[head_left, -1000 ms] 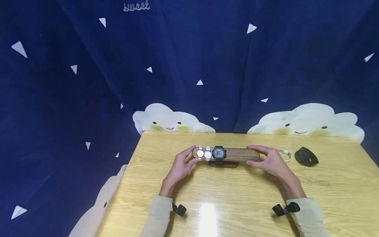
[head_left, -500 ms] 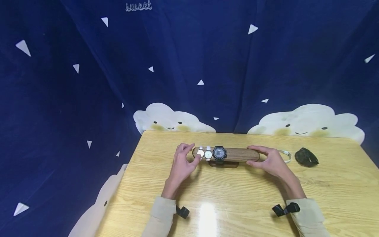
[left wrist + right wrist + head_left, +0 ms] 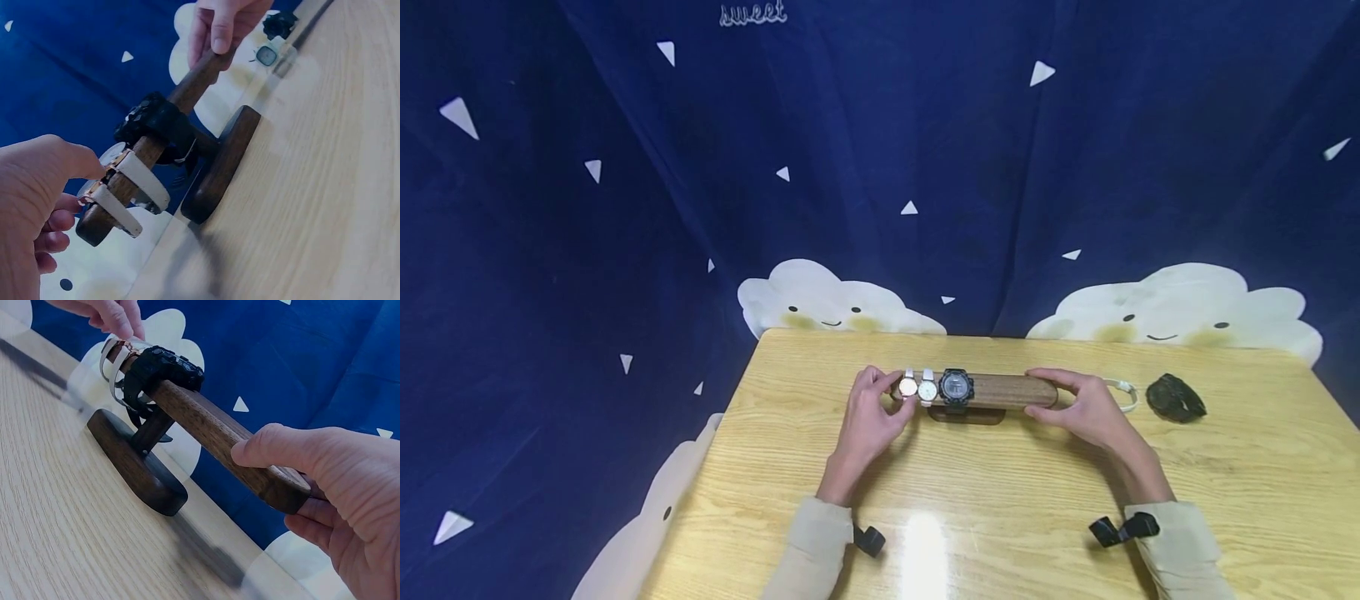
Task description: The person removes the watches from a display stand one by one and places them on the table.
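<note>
Three watches on the wooden watch stand [image 3: 1011, 392], which sits on the desk [image 3: 1015, 508] toward the far edge, between the two hands. Stand's bar runs left-right from the person's seat, long axis about parallel to the desk's far edge. Foot [image 3: 967, 417] is shorter, lies flat on the desk below the bar, same direction; a short post joins them.

Watches bunch on the left half: outer white-strapped watch [image 3: 907, 387] at the end, inner white-strapped watch [image 3: 927, 391] just beside it, then the chunky black watch [image 3: 956, 387] near mid-bar. Dials face up, straps wrap crosswise to the bar.

Left hand [image 3: 871, 417] pinches at the outer white-strapped watch: thumb on the near side, index on the far side by the bar's left end. Right hand [image 3: 1084, 407] grips the bar's right end, thumb near side, fingers far side.

Loose on the desk, right of the right hand: white watch [image 3: 267, 56] with a squarish dial, then dark watch [image 3: 1176, 398] further right.

Desk is pale wood grain, bright glare patch at the near side. Navy curtain [image 3: 970, 125] behind and to the left: white triangles, smiling clouds, "sweet" lettering up top. Beige sleeves [image 3: 820, 533], black straps at both wrists.
</note>
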`<state>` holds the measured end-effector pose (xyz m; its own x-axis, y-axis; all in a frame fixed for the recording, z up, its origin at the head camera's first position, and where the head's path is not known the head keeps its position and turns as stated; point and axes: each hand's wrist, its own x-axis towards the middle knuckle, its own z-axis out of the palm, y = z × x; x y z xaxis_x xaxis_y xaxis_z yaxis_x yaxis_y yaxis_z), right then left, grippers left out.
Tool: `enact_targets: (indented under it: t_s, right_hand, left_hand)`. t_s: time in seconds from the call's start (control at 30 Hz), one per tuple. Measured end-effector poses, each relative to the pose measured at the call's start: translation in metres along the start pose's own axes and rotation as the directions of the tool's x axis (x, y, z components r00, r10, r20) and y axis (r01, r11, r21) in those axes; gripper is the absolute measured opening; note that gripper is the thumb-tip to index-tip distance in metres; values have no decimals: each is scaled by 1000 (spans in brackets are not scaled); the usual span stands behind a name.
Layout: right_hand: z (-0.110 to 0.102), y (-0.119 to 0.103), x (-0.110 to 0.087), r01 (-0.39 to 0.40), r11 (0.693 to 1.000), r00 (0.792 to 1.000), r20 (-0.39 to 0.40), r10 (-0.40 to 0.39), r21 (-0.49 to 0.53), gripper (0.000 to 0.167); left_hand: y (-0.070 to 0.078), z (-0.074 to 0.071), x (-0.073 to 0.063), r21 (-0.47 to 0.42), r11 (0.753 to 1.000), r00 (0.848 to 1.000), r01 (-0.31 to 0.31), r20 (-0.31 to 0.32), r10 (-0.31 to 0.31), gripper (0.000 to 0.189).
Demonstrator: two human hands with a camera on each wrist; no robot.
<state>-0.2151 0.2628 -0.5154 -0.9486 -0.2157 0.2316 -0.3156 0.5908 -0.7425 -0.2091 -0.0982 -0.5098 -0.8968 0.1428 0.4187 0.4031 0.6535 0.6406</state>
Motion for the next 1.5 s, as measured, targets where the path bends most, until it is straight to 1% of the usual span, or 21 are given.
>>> enact_targets:
  t_s: [0.2,0.4,0.57,0.77,1.17,1.27,1.33,1.5]
  right_hand:
    - [1,2,-1,-11,1000,1000,11,11,7,55]
    - [1,2,0,-6,1000,1000,1,6,-19,54]
    - [1,1,1,-17,1000,1000,6,17,-15,55]
    - [1,0,1,-18,1000,1000,11,18,-17,55]
    - [0,1,1,-4,1000,1000,0,4,-12,54]
    - [0,1,1,-4,1000,1000,-2,4,-6,54]
    - [-1,1,1,1,1000,1000,-7,-2,-6,54]
    - [0,4,1,13,1000,1000,-15,-13,0,54]
  left_hand:
    - [0,6,-3,43,999,999,10,-31,-9,46]
    - [3,9,-4,77,997,998,16,-67,-11,43]
    - [3,12,-5,68,998,994,16,-105,-9,39]
    - [1,13,-5,64,998,989,0,-145,10,38]
    - [0,13,-4,91,996,987,13,-160,1,37]
    - [-1,13,-3,79,997,986,18,-169,-5,38]
    - [-2,12,-3,59,998,982,19,-186,-7,38]
    - [-2,11,-4,16,1000,974,2,-228,2,36]
